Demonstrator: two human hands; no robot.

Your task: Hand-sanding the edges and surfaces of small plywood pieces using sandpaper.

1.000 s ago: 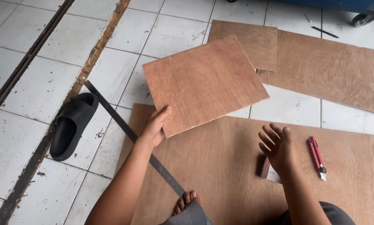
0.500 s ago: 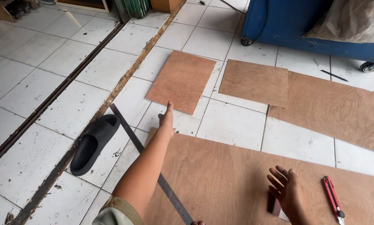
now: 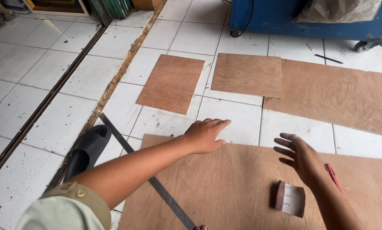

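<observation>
My left hand (image 3: 206, 134) reaches forward, palm down with fingers together, over the far edge of a large plywood sheet (image 3: 233, 191) lying on the tiled floor. It holds nothing. My right hand (image 3: 299, 155) hovers open above the same sheet, fingers spread. Just below it lies a folded piece of sandpaper (image 3: 290, 199). A red utility knife (image 3: 332, 175) lies beside my right wrist. A small reddish plywood panel (image 3: 172, 83) rests flat on the tiles beyond my left hand, apart from it.
A long metal ruler (image 3: 148, 179) lies diagonally under my left arm. A black sandal (image 3: 86, 151) sits left of it. Two more plywood pieces (image 3: 248, 74) (image 3: 340, 93) lie farther back. A blue wheeled cart (image 3: 301, 19) stands behind. A floor track (image 3: 42, 106) runs along the left.
The small reddish panel has left my left hand and now lies flat on the tiles farther away. My left hand has drawn back to the big sheet's edge. The view has tilted up.
</observation>
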